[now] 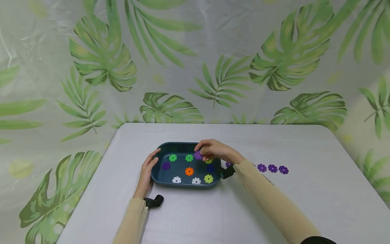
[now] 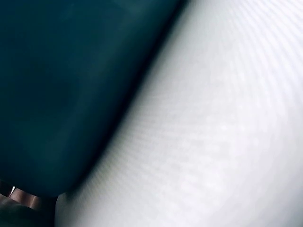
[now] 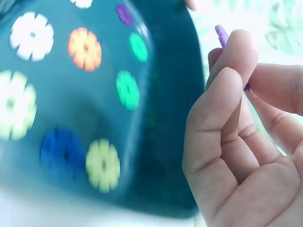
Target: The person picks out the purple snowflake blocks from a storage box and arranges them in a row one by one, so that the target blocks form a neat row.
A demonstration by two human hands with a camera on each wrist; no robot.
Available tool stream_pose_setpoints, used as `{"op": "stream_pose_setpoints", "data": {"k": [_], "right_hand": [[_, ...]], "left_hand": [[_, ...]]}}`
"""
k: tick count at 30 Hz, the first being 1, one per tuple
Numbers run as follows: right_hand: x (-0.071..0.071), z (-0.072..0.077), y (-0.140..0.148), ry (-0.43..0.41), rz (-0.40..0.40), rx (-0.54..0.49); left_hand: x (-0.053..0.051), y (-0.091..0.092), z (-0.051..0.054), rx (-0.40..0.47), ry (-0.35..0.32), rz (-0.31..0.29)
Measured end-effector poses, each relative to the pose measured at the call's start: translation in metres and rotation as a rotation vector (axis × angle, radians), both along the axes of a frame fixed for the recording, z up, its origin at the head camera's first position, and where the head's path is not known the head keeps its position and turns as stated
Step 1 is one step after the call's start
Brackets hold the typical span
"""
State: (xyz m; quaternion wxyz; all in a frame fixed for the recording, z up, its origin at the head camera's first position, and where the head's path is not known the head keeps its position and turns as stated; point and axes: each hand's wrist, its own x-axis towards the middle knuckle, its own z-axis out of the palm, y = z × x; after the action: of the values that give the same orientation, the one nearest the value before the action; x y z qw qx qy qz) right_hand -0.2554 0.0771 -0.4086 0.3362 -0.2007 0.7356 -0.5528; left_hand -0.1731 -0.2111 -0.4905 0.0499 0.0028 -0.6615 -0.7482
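Note:
A dark teal tray (image 1: 182, 185) holds flat notched flower-shaped discs: green, white, yellow, purple, an orange disc (image 1: 189, 171) and a blue disc (image 3: 63, 153). Over the tray's far right part, my right hand (image 1: 214, 150) pinches a purple disc (image 1: 198, 155) between thumb and fingers; the right wrist view shows the disc's edge (image 3: 220, 36) above the fingertips. At the tray's left end my left hand (image 1: 148, 166) holds the rim with its fingers over it. The left wrist view catches mostly the tray's outer wall (image 2: 71, 94), with the hand barely visible.
On the white table (image 1: 195, 217), right of the tray, lies a row of purple discs (image 1: 272, 168), partly hidden by my right forearm. Behind the table hangs a leaf-patterned sheet (image 1: 219, 78).

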Motion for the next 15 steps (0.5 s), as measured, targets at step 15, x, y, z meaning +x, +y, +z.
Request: {"op": "stream_pose_setpoints", "data": {"k": [15], "right_hand": [[0.020,-0.022,0.166,0.063,-0.176,0.036]], "left_hand": [[-0.007,-0.004,-0.017,-0.029,0.023,0.025]]}}
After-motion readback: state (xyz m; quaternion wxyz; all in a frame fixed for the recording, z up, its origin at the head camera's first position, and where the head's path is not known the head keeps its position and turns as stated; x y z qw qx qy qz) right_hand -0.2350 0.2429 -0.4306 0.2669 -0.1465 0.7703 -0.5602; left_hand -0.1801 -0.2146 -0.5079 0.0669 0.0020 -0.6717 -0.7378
